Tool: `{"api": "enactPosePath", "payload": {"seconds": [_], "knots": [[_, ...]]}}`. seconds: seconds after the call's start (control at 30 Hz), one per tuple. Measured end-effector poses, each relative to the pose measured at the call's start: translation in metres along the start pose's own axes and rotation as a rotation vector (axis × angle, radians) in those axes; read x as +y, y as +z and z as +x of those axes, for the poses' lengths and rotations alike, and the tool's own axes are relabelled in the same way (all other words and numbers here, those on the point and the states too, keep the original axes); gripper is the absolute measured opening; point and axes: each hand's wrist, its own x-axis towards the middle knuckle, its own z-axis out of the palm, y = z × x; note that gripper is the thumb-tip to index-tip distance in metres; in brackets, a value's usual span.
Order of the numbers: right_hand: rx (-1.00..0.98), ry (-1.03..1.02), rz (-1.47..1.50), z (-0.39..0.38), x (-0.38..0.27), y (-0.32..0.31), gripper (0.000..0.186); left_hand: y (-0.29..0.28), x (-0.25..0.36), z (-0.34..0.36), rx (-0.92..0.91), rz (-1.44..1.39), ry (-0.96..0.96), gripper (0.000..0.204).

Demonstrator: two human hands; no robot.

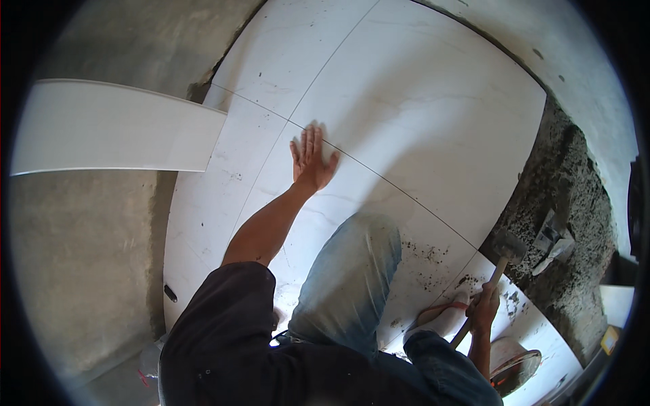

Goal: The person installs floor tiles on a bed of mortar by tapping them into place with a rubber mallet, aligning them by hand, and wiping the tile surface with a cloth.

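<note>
My left hand (pixel 311 159) lies flat on the large white floor tiles (pixel 433 101), fingers spread, close to a seam where thin joint lines cross. On the right, my right hand (pixel 484 308) is wrapped around the wooden handle of a mallet (pixel 509 245). The mallet's dark, blocky head is over the edge where the tiles meet rough grey mortar (pixel 565 162). A trowel (pixel 554 242), smeared with mortar, rests on that mortar just beyond the mallet head. My bent knee, in jeans, is between my hands.
A long white panel (pixel 122 128) juts in at the left against the bare concrete wall (pixel 88 230). Near my right forearm stands a bucket (pixel 518 369). Mortar crumbs (pixel 423 252) are scattered on the tiles, and a small black object (pixel 170 293) lies by the left edge.
</note>
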Motion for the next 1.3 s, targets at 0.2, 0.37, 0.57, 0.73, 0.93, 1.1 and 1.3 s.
{"api": "enactPosePath", "payload": {"seconds": [0.2, 0.37, 0.57, 0.73, 0.93, 1.1, 1.3], "knots": [[-0.017, 0.018, -0.003, 0.002, 0.003, 0.001, 0.029, 0.003, 0.044, -0.033, -0.093, 0.101, 0.182, 0.077], [-0.013, -0.036, -0.056, 0.007, 0.006, -0.001, 0.026, 0.0, 0.033, -0.038, -0.161, 0.113, 0.356, 0.079], [-0.004, -0.04, -0.074, 0.0, 0.0, 0.002, 0.033, -0.01, -0.023, 0.03, -0.007, 0.019, -0.145, 0.08], [-0.016, -0.045, -0.139, 0.003, 0.002, 0.011, 0.028, 0.012, 0.0, 0.026, 0.053, -0.061, -0.315, 0.08], [-0.073, -0.038, -0.116, -0.003, -0.008, 0.01, 0.03, 0.009, 0.062, -0.046, -0.09, 0.159, 0.757, 0.063], [-0.055, -0.051, -0.176, -0.012, -0.013, 0.006, 0.03, 0.017, 0.074, -0.027, -0.116, 0.211, 1.183, 0.063], [-0.057, -0.104, -0.2, -0.012, -0.005, 0.007, 0.031, 0.016, 0.131, -0.004, -0.206, 0.072, 1.542, 0.059]]}}
